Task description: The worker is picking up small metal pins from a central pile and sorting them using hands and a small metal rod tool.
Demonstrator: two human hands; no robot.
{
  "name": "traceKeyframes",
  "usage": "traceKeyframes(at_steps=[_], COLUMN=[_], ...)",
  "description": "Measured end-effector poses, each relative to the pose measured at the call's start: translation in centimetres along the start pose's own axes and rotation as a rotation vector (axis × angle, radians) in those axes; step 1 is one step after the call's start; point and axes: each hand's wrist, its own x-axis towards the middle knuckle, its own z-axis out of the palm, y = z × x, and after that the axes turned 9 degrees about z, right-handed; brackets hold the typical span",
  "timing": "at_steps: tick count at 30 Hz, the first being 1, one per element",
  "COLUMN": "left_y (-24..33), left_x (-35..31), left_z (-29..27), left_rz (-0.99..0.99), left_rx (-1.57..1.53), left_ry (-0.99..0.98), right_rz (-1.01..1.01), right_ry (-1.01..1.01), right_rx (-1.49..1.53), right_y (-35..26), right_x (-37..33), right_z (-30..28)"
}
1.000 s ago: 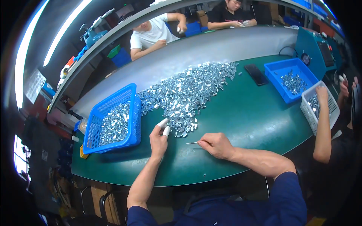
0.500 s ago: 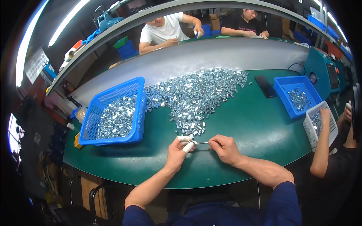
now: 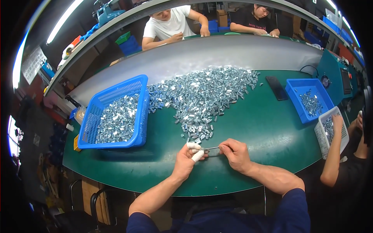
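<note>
Two fingertips of my left hand (image 3: 183, 163) wear white finger cots. Those fingers are closed on a small silver metal part (image 3: 206, 151), mostly hidden between them. A thin metal rod (image 3: 213, 148) reaches from this part to my right hand (image 3: 237, 156), which pinches its other end between thumb and fingers. Whether the rod's tip is inside the part, I cannot tell. Just beyond my hands begins a heap of small shiny metal parts (image 3: 206, 97), spread back to the grey metal panel.
A blue perforated basket (image 3: 140, 130) of similar parts stands left on the green table (image 3: 256, 128). To the right are a black phone (image 3: 276, 88), a blue tray (image 3: 307, 82) and a white basket (image 3: 343, 141), where another person's hand (image 3: 337, 123) reaches in. Two people sit behind the panel.
The view has shifted slightly. Both my hands stay joined by the rod, which now slants a little upward toward my right hand. Across the panel, one person's raised hand has come down.
</note>
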Motion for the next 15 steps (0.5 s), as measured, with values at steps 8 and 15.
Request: traceKeyframes(at_steps=[8,15], left_y=[-0.55,-0.6], left_x=[-0.36,-0.41], left_z=[-0.1,-0.1], left_rz=[0.034,0.049], left_rx=[0.003,0.023], left_ry=[-0.104,-0.114], right_rz=[0.143,0.163], right_ry=[-0.162,-0.267], right_rx=[0.03,0.033], right_y=[0.23,0.27], right_x=[-0.39,-0.64], right_z=[-0.08,-0.16])
